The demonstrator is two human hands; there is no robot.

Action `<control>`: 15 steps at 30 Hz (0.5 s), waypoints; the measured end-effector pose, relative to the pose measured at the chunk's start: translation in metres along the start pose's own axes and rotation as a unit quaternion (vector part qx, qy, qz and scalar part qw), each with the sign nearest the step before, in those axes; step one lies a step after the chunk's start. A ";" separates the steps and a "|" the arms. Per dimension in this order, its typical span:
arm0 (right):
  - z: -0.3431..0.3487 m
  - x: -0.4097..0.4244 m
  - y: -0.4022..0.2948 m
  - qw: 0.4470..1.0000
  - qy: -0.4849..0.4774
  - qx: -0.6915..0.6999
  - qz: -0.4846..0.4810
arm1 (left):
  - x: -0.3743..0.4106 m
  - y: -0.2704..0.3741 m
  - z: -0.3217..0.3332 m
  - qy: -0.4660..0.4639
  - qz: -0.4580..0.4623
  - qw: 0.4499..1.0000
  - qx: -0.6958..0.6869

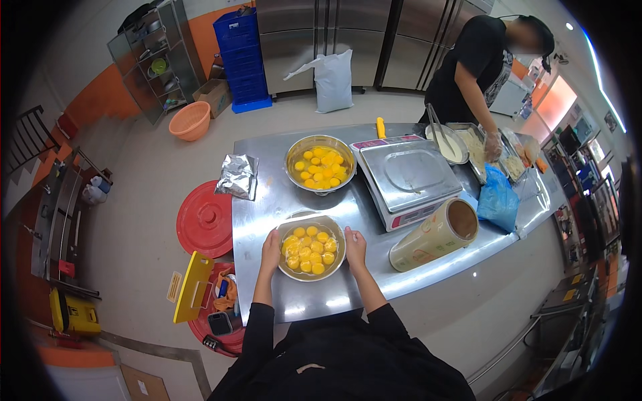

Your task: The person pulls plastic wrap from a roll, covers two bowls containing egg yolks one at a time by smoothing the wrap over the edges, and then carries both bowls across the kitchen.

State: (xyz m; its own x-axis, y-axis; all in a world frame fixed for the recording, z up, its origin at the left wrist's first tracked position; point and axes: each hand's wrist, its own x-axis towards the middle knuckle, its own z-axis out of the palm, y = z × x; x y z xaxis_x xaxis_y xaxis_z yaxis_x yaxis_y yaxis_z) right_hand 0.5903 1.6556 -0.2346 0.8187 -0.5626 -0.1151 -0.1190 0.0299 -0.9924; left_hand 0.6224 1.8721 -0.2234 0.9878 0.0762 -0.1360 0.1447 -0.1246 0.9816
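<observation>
A metal bowl of raw egg yolks and whites (311, 249) is at the near part of the stainless steel table (271, 210). My left hand (271, 249) grips its left rim and my right hand (355, 249) its right rim, fingers at the sides. Whether the bowl rests on the table or is slightly raised, I cannot tell. Just beyond it stands a second metal bowl (321, 164), also filled with cracked eggs. To its right lies a digital scale (409, 173) with a bare metal platform. A large roll of plastic wrap (431, 235) lies right of my right hand.
A foil packet (237, 175) lies at the table's left edge, near red lidded bins (205, 218). A yellow-handled tool (380, 128), a bowl of white batter with tongs (446, 145), metal trays (471, 145) and a blue plastic bag (497, 200) are farther off. A gloved co-worker (471, 70) reaches into the trays.
</observation>
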 end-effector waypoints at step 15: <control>-0.001 -0.002 0.017 0.999 0.026 0.027 -0.039 | 0.002 -0.014 0.002 0.050 -0.015 0.998 0.028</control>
State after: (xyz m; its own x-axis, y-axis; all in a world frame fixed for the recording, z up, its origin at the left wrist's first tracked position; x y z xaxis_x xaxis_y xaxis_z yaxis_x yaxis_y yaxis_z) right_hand 0.5861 1.6569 -0.2508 0.7940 -0.6068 -0.0371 -0.0249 0.0285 -0.9993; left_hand 0.6222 1.8715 -0.2375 0.9727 0.1779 -0.1492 0.1805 -0.1753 0.9678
